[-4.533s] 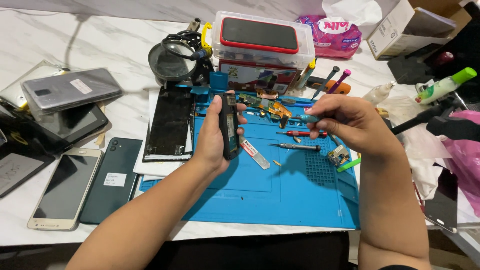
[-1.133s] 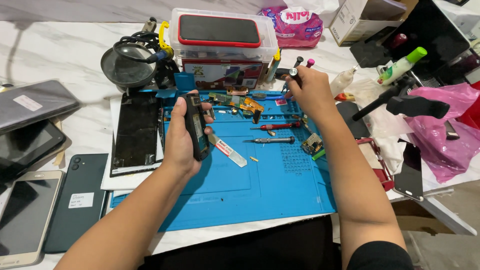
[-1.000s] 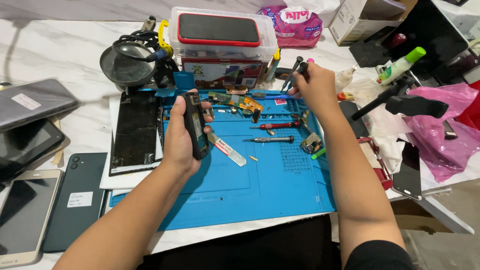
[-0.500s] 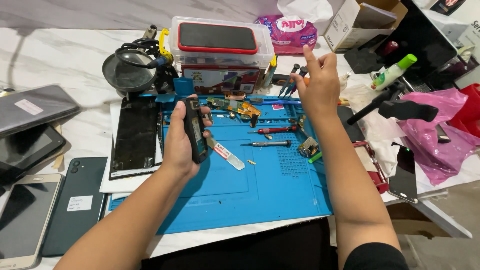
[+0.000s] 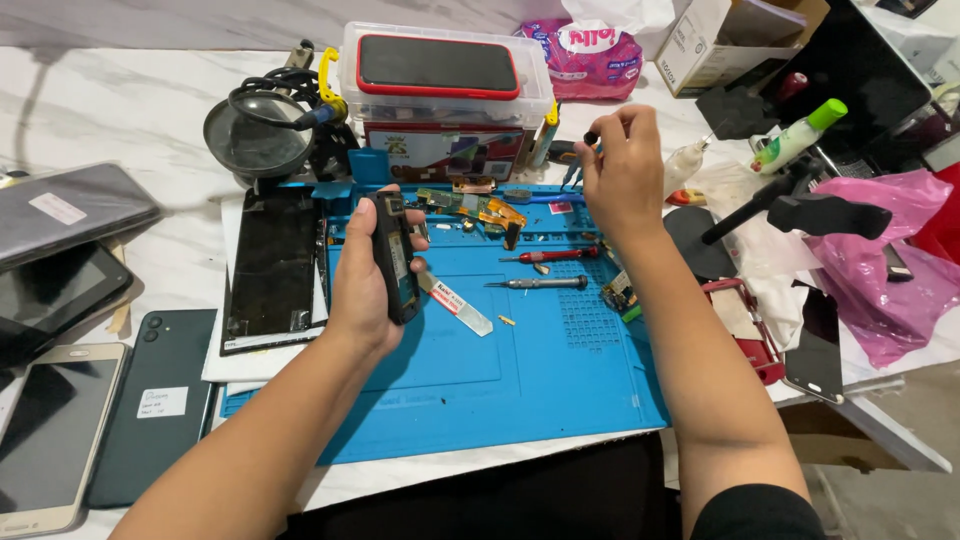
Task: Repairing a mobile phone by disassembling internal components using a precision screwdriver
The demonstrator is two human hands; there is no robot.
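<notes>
My left hand (image 5: pixel 365 275) grips a dark opened phone body (image 5: pixel 395 255) on its edge, upright over the blue work mat (image 5: pixel 500 380). My right hand (image 5: pixel 622 170) is raised at the mat's far edge, fingers pinched on a thin screwdriver (image 5: pixel 585 150) with a black cap, tip pointing down. On the mat lie a red-handled screwdriver (image 5: pixel 550 256), a grey screwdriver (image 5: pixel 540 284), a flat metal pry tool (image 5: pixel 458 303) and small circuit parts (image 5: pixel 470 205).
A clear plastic box (image 5: pixel 445 105) with a red-edged phone on its lid stands behind the mat. A detached black screen (image 5: pixel 272 265) lies left, with several phones (image 5: pixel 70 400) beyond it. Pink bags (image 5: pixel 885 260), a green-capped bottle (image 5: pixel 800 135) and a black stand crowd the right.
My right hand reached from the mat's middle to its far edge, picked up a thin screwdriver there and raised it. My left hand kept the phone body still.
</notes>
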